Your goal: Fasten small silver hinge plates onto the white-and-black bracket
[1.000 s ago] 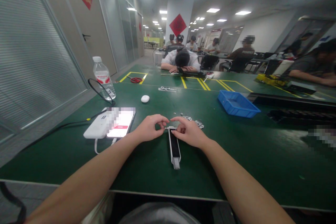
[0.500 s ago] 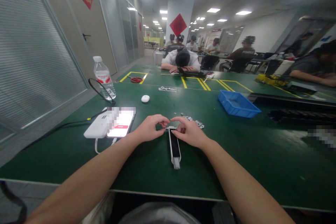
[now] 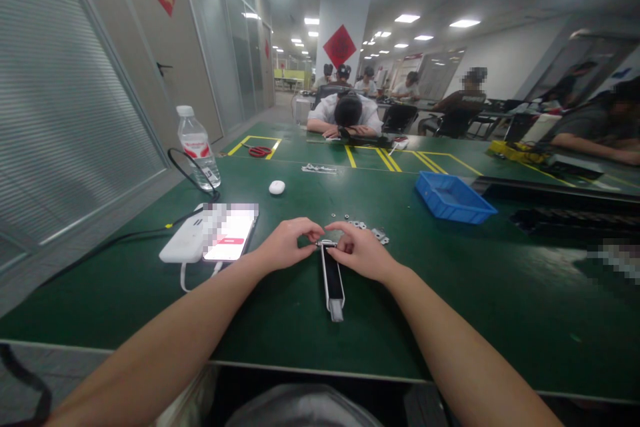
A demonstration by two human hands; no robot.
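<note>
A narrow black strip with white edges point(image 3: 332, 280) lies on the green table point(image 3: 280, 320), pointing toward me. My left hand point(image 3: 285, 245) and my right hand point(image 3: 361, 251) meet at its far end, both with fingers curled in a pinch on a small metal piece point(image 3: 326, 243) there. What each fingertip grips is too small to make out. Several small metal parts point(image 3: 370, 230) lie scattered just beyond my right hand.
A phone point(image 3: 231, 232) on a white power bank point(image 3: 186, 242) with cables lies to the left, a water bottle point(image 3: 197, 149) behind it. A white puck point(image 3: 277, 187), red scissors point(image 3: 259, 152) and a blue tray point(image 3: 453, 198) sit farther off. A person point(image 3: 345, 117) rests head-down opposite; others sit beyond.
</note>
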